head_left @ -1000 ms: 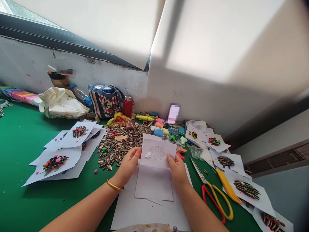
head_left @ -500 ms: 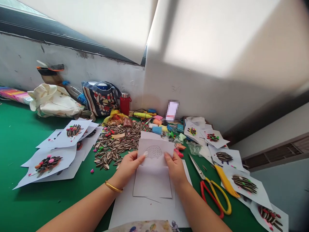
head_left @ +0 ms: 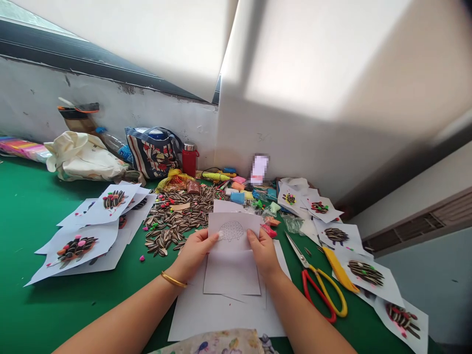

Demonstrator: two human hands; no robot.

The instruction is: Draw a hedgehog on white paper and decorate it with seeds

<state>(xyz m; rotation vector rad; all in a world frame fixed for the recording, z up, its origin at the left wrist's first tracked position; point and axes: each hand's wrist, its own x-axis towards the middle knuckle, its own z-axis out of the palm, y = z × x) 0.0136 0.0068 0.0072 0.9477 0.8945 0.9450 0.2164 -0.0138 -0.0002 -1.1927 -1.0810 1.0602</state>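
Between both hands I hold a small white card with a printed hedgehog-like outline [head_left: 233,231], raised over the papers. My left hand [head_left: 193,253], with a gold bangle on the wrist, pinches its left edge with the thumb on top. On the opposite edge my right hand [head_left: 263,250] grips it the same way. Below the card lies a blank white sheet [head_left: 232,278], on top of a larger white paper [head_left: 199,319]. A heap of striped sunflower seeds [head_left: 184,214] spreads beyond my left hand. To the right of my right hand lie scissors [head_left: 317,280] with red and yellow handles.
Finished seed pictures [head_left: 77,248] overlap on the left of the green table [head_left: 121,300]; more seed cards [head_left: 368,273] line the right, beside a yellow cutter [head_left: 339,270]. Coloured clay packs [head_left: 238,197], a red flask [head_left: 189,160], a patterned bag [head_left: 153,152] and a cream bag [head_left: 84,157] stand along the wall.
The camera view has shifted slightly, so the scissors and right-hand cards appear a little further left. Both hands keep their hold on the card.
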